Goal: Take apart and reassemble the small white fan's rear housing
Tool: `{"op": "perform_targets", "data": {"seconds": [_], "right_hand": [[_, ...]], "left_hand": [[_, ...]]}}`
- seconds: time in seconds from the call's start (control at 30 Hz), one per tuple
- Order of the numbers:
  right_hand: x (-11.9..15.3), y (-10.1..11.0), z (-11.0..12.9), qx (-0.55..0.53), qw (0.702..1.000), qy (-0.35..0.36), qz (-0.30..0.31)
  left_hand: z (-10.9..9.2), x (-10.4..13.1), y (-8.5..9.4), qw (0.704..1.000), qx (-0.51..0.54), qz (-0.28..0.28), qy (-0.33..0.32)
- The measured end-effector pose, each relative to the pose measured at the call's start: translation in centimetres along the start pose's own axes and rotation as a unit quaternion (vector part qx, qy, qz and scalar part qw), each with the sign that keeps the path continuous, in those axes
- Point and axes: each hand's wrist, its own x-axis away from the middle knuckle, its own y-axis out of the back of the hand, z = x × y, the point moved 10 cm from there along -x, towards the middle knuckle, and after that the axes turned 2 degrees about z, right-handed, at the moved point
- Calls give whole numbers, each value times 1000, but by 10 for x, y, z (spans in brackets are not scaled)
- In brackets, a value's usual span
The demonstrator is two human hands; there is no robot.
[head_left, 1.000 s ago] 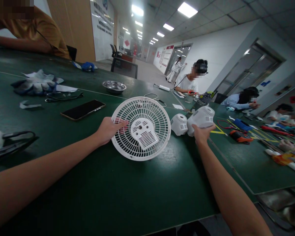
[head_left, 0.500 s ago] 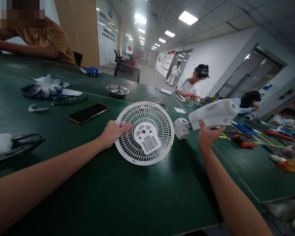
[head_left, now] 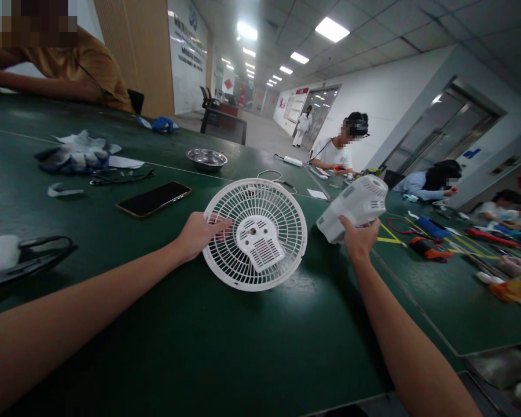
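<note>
My left hand (head_left: 197, 234) grips the left rim of a round white fan grille (head_left: 267, 246), its thumb laid over the bars. The grille stands tilted above the green table, with a solid vented plate at its centre. To the right of it, my right hand (head_left: 360, 236) is wrapped round a white plastic housing (head_left: 351, 202) with vent slots at its upper end. The housing slants, lower end toward the grille. The smaller vented white piece seen before is out of sight; I cannot tell whether the housing hides it. A thin white cord (head_left: 271, 174) lies behind the grille.
On the left lie a black phone (head_left: 154, 198), gloves (head_left: 80, 152) and a white curved scrap (head_left: 64, 190). A metal bowl (head_left: 207, 158) sits farther back. An orange-and-black meter (head_left: 429, 248) and other tools lie right. Several people sit around the table (head_left: 243, 353).
My right hand has brought the housing left and tilted it more steeply, its lower end now where the smaller white piece showed. My left hand and the grille have barely moved.
</note>
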Motion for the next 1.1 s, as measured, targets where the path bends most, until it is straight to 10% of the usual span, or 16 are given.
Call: {"op": "perform_targets", "data": {"seconds": [0.23,1.1], "right_hand": [[-23,22,-42,59,996,-69,-23],[-36,16,-26,-170,983,65,-9]], "left_hand": [[2,0,0,1000,12,2,1],[0,-1,1,1000,3,-1,-20]]}}
